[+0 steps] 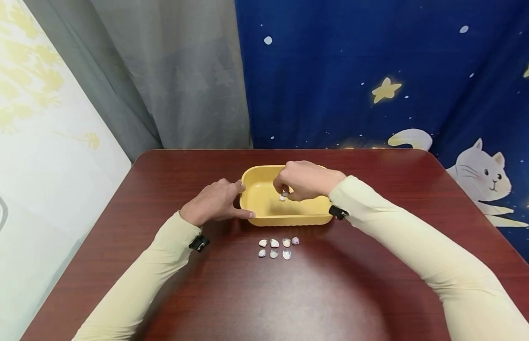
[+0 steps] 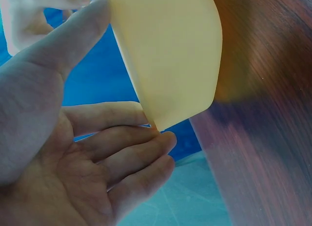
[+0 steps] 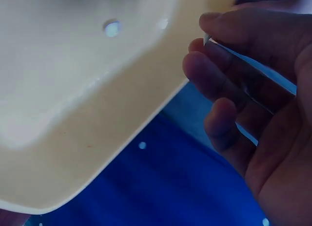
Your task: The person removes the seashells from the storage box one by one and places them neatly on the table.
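A yellow basin (image 1: 290,220) stands on the table. My left hand (image 1: 217,201) rests at its left end, thumb on the near rim and extended fingertips touching the far-left corner. In the left wrist view, the thumb and fingers of the left hand (image 2: 97,153) span the basin's end wall (image 2: 165,55). Over the basin, my right hand (image 1: 304,180) pinches a small white seashell between thumb and forefinger. Only the thin edge of that seashell (image 3: 207,39) shows in the right wrist view. Another small whitish piece (image 3: 112,28) lies on the basin floor.
Several small seashells (image 1: 274,243) lie in two rows on the dark red table (image 1: 196,293), in front of the basin. Behind the table hang a grey curtain (image 1: 192,85) and a blue curtain (image 1: 324,71) with stars. A pale wall (image 1: 42,166) stands at the left.
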Tool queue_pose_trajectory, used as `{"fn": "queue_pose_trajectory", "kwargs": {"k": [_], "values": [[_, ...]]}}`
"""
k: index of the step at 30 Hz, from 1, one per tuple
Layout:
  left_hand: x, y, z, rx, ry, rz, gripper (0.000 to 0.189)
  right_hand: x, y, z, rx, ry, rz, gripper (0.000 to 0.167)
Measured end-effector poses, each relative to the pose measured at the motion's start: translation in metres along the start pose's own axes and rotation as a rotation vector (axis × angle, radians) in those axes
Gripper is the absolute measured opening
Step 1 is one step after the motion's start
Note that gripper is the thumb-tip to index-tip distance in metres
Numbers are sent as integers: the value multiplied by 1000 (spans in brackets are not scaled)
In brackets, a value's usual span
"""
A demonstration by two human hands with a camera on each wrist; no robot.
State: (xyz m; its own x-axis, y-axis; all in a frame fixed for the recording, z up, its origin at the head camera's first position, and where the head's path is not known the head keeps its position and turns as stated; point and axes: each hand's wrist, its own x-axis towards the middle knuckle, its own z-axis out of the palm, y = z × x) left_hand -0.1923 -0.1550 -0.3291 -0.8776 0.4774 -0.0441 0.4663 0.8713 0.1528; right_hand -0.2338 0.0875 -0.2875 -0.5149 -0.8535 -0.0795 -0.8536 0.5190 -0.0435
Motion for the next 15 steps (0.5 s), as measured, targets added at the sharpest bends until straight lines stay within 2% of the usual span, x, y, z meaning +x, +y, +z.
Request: {"fn": "queue_pose_trajectory", "kwargs": {"k": [4,10,15], "values": [[0,0,0,-3,-6,-1,74,-17,-7,-5,-3,71,-9,12],[0,1,0,-10,-12,-10,77,-36,-16,2,-17,180,-59,12],[-1,1,0,-5,-13,-16,81,-48,-23,11,-8,217,-73,12]]}}
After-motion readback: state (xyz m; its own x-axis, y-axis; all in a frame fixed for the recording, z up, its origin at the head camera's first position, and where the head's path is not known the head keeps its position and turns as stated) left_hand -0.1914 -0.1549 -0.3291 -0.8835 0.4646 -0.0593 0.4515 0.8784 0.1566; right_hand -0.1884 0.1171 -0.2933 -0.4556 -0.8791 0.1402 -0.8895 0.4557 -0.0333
